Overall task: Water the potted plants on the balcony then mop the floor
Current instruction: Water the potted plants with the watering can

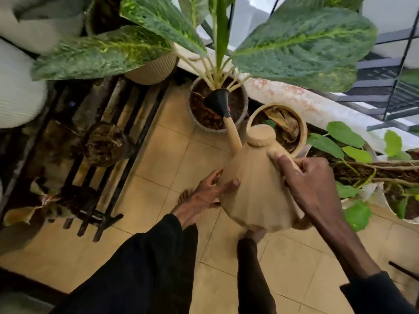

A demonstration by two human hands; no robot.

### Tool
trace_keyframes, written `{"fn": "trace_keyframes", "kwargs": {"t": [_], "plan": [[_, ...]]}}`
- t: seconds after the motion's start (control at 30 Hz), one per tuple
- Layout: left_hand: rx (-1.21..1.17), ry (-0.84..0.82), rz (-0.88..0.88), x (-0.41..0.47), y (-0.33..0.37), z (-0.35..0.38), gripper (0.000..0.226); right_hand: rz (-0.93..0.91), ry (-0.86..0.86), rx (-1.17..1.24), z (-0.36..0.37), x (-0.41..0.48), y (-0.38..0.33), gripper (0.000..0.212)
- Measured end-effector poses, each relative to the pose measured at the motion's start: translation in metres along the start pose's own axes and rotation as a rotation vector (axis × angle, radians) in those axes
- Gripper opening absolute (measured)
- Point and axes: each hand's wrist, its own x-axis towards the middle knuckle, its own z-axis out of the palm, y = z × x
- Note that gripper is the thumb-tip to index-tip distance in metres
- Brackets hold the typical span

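Both hands hold the tan watering can [256,189]: the right hand [310,186] is closed around its handle at the rear, and the left hand [204,196] lies flat with fingers spread against its near side. The can is tipped forward, above the tiled floor [158,168]. Its spout ends in a black rose [217,100], positioned over the soil of the speckled round pot [192,114]. Whether water is flowing cannot be told.

That pot contains dark soil and pale stems carrying the large variegated leaves [301,46], which overhang the can and block much of the upper view. Just beside it to the right, a tan pot [302,125] contains dry brown leaves; the can's cap overlaps its near rim. Further right, a white pot [374,155] holds a trailing plant with bright green leaves and long stems. A ribbed beige pot [152,71] sits behind the left foliage.

A black metal rack [113,141] stands to the left, with a root clump [106,141] and leaf debris on it. A white ribbed vessel [15,96] occupies the left edge.

Pots line a stained low ledge [306,98] below black railing [396,87]. Open floor lies between rack and pots and in the foreground.
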Motion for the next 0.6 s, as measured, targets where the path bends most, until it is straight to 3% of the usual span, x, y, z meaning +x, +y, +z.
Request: {"fn": "trace_keyframes", "kwargs": {"t": [0.27, 0.6], "plan": [[-0.069, -0.073, -0.041, -0.003, 0.012, -0.019, 0.105, 0.021, -0.099, -0.184, -0.002, 0.018, -0.07, 0.065], [-0.095, -0.134, -0.035, -0.003, 0.023, -0.013, 0.096, 0.021, -0.099, -0.281, -0.017, 0.03, -0.1, 0.061]]}}
